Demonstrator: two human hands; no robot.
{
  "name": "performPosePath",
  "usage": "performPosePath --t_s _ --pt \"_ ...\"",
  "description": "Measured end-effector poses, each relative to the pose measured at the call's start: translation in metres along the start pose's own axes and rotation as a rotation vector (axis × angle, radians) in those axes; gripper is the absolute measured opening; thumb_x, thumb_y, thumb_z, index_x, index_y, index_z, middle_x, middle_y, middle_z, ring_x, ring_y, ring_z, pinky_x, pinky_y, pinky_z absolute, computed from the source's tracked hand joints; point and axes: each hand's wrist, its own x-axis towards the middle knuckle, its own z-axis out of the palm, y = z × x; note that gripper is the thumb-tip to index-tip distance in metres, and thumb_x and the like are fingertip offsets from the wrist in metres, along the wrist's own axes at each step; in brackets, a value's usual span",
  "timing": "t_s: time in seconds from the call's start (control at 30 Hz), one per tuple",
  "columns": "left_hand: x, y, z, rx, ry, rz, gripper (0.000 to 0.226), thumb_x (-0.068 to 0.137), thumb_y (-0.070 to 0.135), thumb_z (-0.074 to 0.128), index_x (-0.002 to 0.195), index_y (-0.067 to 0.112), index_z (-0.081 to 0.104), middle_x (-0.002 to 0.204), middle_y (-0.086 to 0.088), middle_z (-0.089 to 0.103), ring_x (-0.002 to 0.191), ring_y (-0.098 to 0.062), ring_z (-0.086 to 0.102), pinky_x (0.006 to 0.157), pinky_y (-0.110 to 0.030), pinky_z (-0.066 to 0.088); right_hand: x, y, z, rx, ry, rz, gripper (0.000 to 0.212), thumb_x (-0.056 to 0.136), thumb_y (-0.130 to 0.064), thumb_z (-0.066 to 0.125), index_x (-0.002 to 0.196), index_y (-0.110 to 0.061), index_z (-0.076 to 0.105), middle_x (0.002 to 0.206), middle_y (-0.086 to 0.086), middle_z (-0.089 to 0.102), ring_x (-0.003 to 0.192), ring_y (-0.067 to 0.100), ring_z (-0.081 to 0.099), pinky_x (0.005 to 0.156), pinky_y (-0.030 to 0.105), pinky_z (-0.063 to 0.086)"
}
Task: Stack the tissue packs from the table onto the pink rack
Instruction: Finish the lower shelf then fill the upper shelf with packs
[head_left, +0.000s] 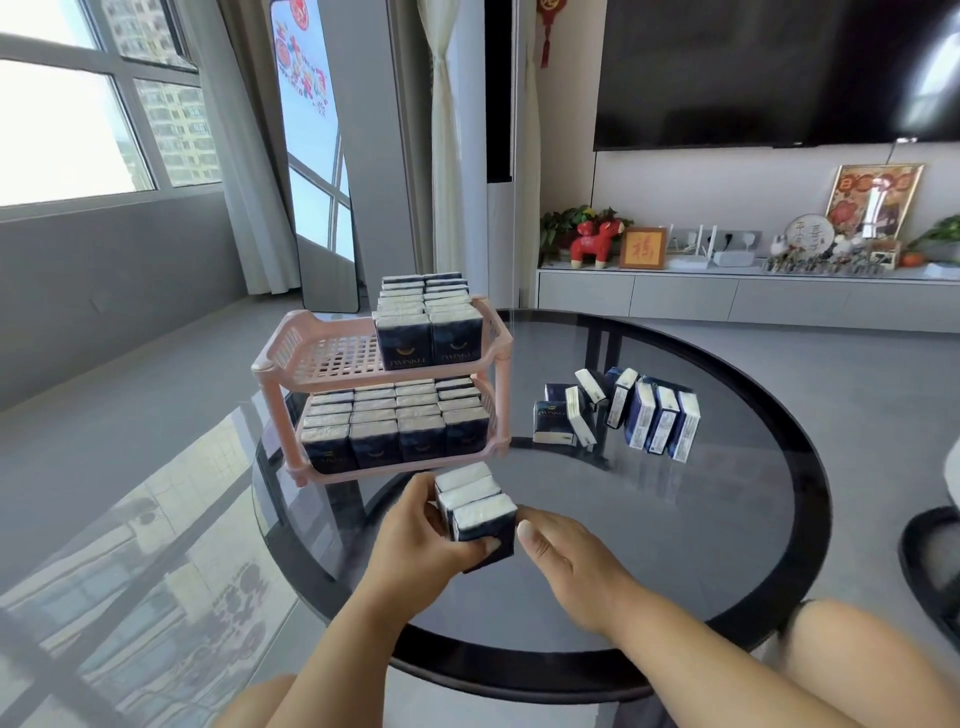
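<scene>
Dark smoked glass on the round table (701, 545), glossy and smooth, mirroring the window. On that table, a pink rack (291, 353) of matt plastic with lattice shelves. Filling the rack, tissue packs (405, 340) in shiny navy film wrap, white paper showing on top. Beyond the table, grey floor tiles (130, 441), polished and reflective.

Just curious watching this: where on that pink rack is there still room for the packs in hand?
The top shelf's left part is bare grid, bordered by its left rail and the packs filling its right side. The bottom shelf looks packed across. The left hand grips the held packs.
</scene>
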Motion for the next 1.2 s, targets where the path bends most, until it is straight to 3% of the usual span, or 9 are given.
performPosePath --t_s 0.13,0.27,0.4,0.5,0.63,0.77,0.93,1.13,1.2 --pt "0.000 0.004 -0.017 -0.046 0.008 0.021 0.065 0.051 0.028 0.088 0.108 0.030 0.058 0.103 0.007 0.072 0.097 -0.013 0.069 0.083 -0.036 0.056 0.014 0.001 -0.003 0.084 -0.058 0.170 0.068 0.084 -0.075 0.019 0.133 -0.039 0.048 0.136 -0.020 0.049 0.127 -0.004 0.039 0.108 0.018 0.028" --pt "-0.003 0.026 -0.038 -0.079 0.054 0.059 0.071 0.047 0.027 0.089 0.110 0.028 0.057 0.103 0.007 0.072 0.099 -0.015 0.069 0.081 -0.032 0.057 0.036 -0.004 -0.008 0.006 -0.067 0.229 0.073 0.089 -0.065 0.022 0.128 -0.013 0.055 0.133 0.004 0.054 0.125 0.019 0.046 0.105 0.030 0.033" --pt "0.005 0.064 -0.082 -0.111 0.121 0.086 0.076 0.043 0.022 0.090 0.111 0.029 0.057 0.107 0.003 0.072 0.102 -0.016 0.068 0.085 -0.035 0.055 0.056 -0.007 -0.004 -0.113 0.033 0.217 0.119 0.061 -0.092 0.003 0.108 0.003 0.057 0.114 0.020 0.059 0.110 0.032 0.052 0.095 0.043 0.040" --pt "0.022 0.097 -0.120 -0.102 0.157 0.115 0.076 0.039 0.014 0.090 0.106 0.027 0.057 0.103 0.000 0.071 0.098 -0.016 0.067 0.080 -0.031 0.054 0.064 0.003 0.004 -0.286 0.067 0.133 0.108 0.069 -0.087 -0.005 0.096 -0.006 0.061 0.102 0.004 0.063 0.103 0.021 0.053 0.091 0.038 0.042" --pt "0.066 0.129 -0.163 -0.076 0.143 0.112 0.063 0.059 -0.015 0.076 0.108 0.016 0.051 0.110 -0.011 0.064 0.099 -0.020 0.065 0.076 -0.027 0.056 0.065 0.013 0.013 -0.450 0.101 0.042 0.066 0.082 -0.067 0.009 0.098 -0.025 0.057 0.104 -0.015 0.057 0.106 0.008 0.048 0.093 0.028 0.037" --pt "0.121 0.130 -0.186 0.045 0.097 0.034 0.066 0.062 -0.017 0.078 0.111 0.018 0.049 0.115 -0.012 0.060 0.107 -0.027 0.062 0.095 -0.043 0.051 0.066 0.016 0.014 -0.452 0.124 0.020 0.085 0.074 -0.081 -0.005 0.101 -0.029 0.057 0.108 -0.019 0.056 0.108 0.003 0.046 0.094 0.024 0.033" --pt "0.175 0.117 -0.189 0.193 0.055 -0.050 0.068 0.062 -0.012 0.081 0.115 0.019 0.050 0.117 -0.008 0.059 0.106 -0.029 0.062 0.092 -0.046 0.054 0.067 0.016 0.013 -0.441 0.136 0.010 0.095 0.068 -0.080 -0.017 0.105 -0.032 0.056 0.111 -0.022 0.053 0.111 -0.001 0.044 0.096 0.021 0.030" --pt "0.212 0.092 -0.185 0.356 0.042 -0.101 0.065 0.068 -0.001 0.082 0.122 0.017 0.050 0.112 0.001 0.058 0.090 -0.019 0.059 0.081 -0.035 0.050 0.069 0.016 0.013 -0.462 0.134 0.004 0.090 0.070 -0.078 -0.014 0.107 -0.033 0.055 0.113 -0.024 0.050 0.112 -0.002 0.042 0.095 0.020 0.028" --pt "0.221 0.085 -0.183 0.389 0.037 -0.090 0.070 0.067 0.003 0.085 0.126 0.016 0.050 0.110 0.004 0.057 0.098 -0.022 0.058 0.092 -0.036 0.044 0.070 0.017 0.013 -0.462 0.126 0.005 0.090 0.070 -0.078 -0.014 0.108 -0.033 0.054 0.114 -0.024 0.050 0.113 -0.003 0.041 0.095 0.020 0.028"
